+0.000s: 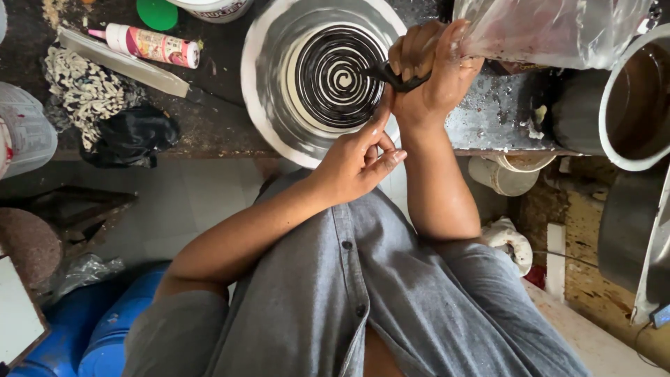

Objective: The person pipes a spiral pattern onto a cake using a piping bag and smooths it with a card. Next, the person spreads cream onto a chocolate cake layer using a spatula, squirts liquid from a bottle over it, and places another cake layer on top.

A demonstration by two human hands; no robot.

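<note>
Looking down from head height, we see our right hand (429, 66) clamped around the neck of a clear plastic piping bag (551, 31), whose dark nozzle (380, 72) points at a round white disc (340, 77) bearing a black spiral. The nozzle tip sits at the right edge of the spiral, close to or touching the disc; we cannot tell which. Our left hand (356, 160) holds nothing: its forefinger is stretched upward so that the tip meets the base of the right hand, while the other fingers curl loosely inward. The disc lies at the centre of a larger round grey turntable (269, 91), which rests on a dark, stained surface (209, 119) and overhangs its near edge. To the left on the surface we note a white tube with a pink cap (150, 43), a long pale flat blade (122, 63), a patterned cloth (87, 91), a crumpled black bag (129, 136) and a green lid (157, 12). At the right edge stands a white-rimmed bucket (614, 105) holding brown liquid. Below the surface, a small pale cup (506, 174) shows beside our grey shirt (363, 293), and blue drums (105, 335) stand at lower left.
</note>
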